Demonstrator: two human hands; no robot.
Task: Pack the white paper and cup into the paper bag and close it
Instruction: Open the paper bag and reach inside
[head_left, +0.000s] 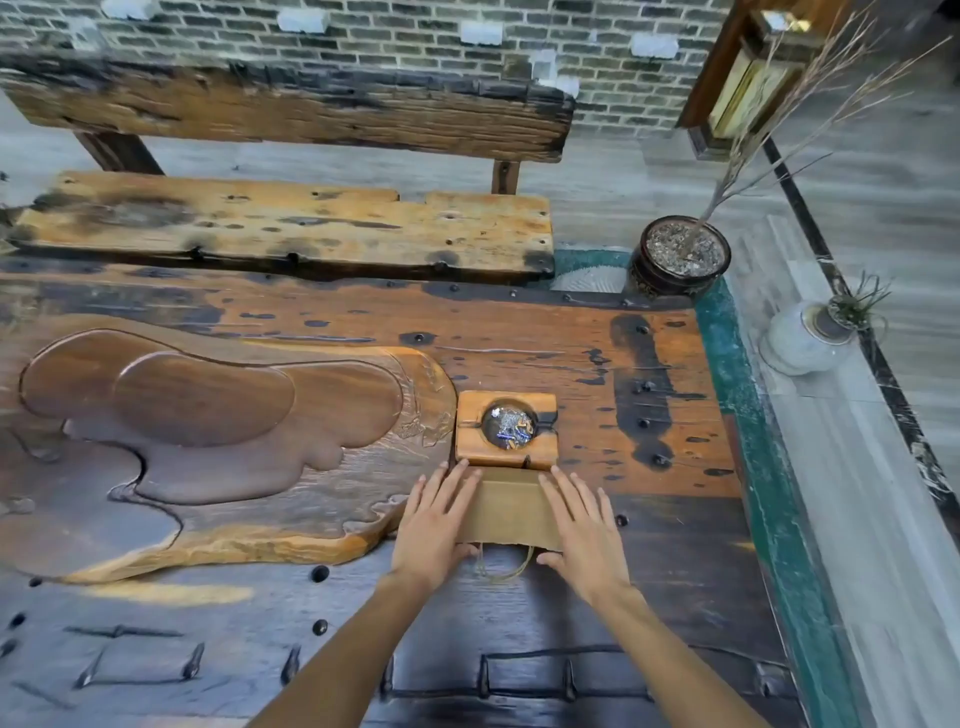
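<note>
A brown paper bag lies flat on the dark wooden table, its string handles trailing toward me. My left hand rests palm down on the bag's left side, fingers spread. My right hand presses flat on its right side in the same way. Neither hand grips anything. No white paper or cup is visible; whatever is in the bag is hidden.
A wooden block ashtray with butts in its bowl sits just beyond the bag, touching its far edge. A carved wooden tea tray fills the table's left. A bench stands behind; two plant pots stand right.
</note>
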